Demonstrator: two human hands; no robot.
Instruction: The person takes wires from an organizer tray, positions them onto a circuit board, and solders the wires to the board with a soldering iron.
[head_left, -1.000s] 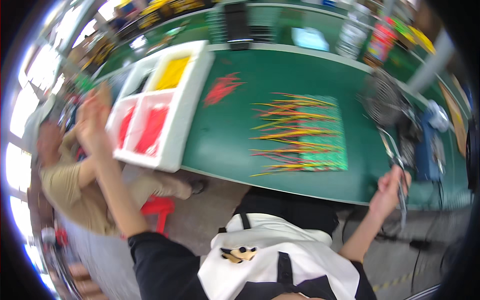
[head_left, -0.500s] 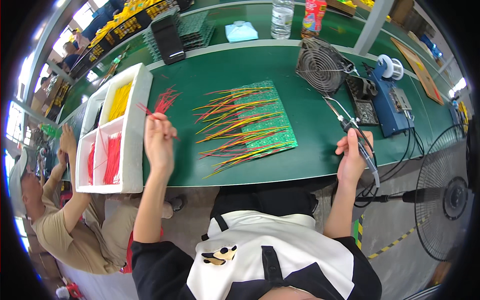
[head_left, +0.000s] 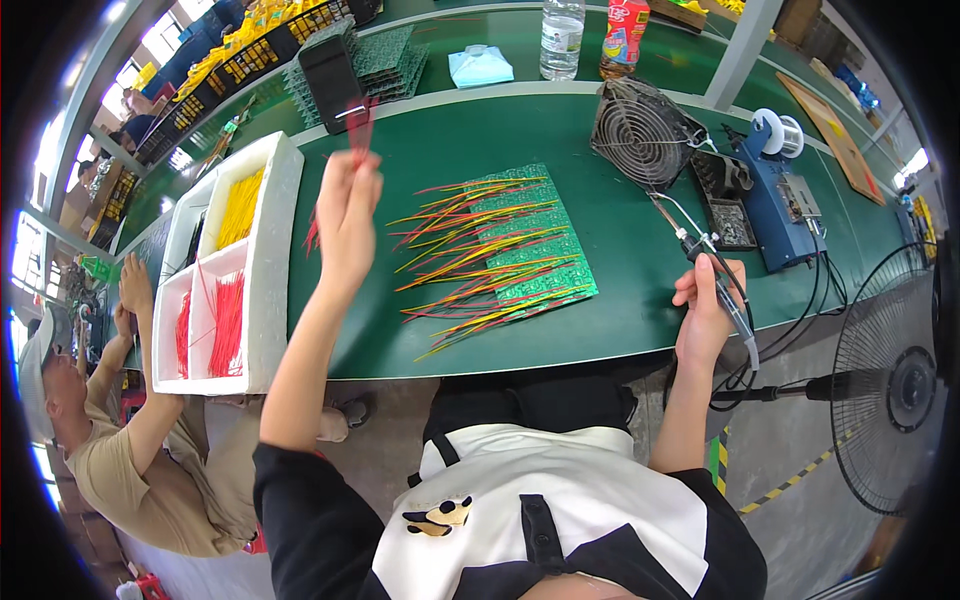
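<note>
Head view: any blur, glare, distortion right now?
Head view: red wires in the left hand motion-blurred, circuit board fairly sharp; same view, windows at the left rim blown out white, green tabletop bowed along its front edge.

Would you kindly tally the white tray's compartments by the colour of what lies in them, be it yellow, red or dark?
Yellow wires: in 1
Red wires: in 2
Dark contents: in 1
Total for the tray: 4
</note>
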